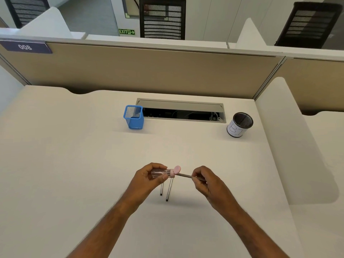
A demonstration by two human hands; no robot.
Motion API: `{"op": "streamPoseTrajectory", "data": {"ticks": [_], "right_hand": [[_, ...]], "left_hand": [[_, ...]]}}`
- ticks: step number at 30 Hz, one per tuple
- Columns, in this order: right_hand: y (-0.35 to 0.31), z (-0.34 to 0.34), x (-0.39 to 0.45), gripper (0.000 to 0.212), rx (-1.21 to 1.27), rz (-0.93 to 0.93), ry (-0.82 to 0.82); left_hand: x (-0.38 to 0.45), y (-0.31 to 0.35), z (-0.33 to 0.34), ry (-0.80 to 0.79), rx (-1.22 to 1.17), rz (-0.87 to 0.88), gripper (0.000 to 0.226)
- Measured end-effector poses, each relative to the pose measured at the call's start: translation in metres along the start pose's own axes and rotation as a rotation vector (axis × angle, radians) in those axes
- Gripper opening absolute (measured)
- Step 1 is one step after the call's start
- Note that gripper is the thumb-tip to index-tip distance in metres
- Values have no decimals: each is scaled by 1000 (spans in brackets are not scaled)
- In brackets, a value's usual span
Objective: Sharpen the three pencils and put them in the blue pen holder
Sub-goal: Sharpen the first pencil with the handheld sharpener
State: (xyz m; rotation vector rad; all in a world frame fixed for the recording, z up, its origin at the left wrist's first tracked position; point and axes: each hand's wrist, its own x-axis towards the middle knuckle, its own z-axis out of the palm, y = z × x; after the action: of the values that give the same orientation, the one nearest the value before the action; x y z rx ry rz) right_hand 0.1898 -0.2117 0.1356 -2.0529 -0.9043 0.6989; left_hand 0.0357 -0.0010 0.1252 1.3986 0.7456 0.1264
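Note:
My left hand (pixel 149 178) grips a pencil sharpener (pixel 168 172) with a clear shavings barrel and a pink head. My right hand (pixel 204 180) pinches a dark pencil (pixel 184 175) whose tip is pushed into the pink head. Two more pencils (pixel 169 190) lie on the white desk just below the sharpener, partly hidden by my left hand. The blue mesh pen holder (pixel 134 118) stands upright farther back, left of centre, and looks empty.
A round black mesh cup with a white paper label (pixel 239 125) stands at the back right. An open cable tray (pixel 181 111) is set into the desk behind the blue holder. A beige partition (pixel 149 69) closes the far side, and a white divider (pixel 290 138) borders the right.

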Motion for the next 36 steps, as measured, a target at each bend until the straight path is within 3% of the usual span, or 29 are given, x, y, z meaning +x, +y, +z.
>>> {"op": "streamPoseTrajectory", "data": {"ticks": [19,23,30,36], "right_hand": [[4,-1,5,12,27,-162,239],[9,-3,6,12,83,-98,164],[8,-7,9,36,287,141,37],[2,-6,1,17,297,91,3]], "left_hand": [[6,6,-2,1,-23,10,26],[7,4,-5,-6,-8,9,27],[6,6,-1,-42,39,20,26],[9,5,-2,-25,51,18,27]]}}
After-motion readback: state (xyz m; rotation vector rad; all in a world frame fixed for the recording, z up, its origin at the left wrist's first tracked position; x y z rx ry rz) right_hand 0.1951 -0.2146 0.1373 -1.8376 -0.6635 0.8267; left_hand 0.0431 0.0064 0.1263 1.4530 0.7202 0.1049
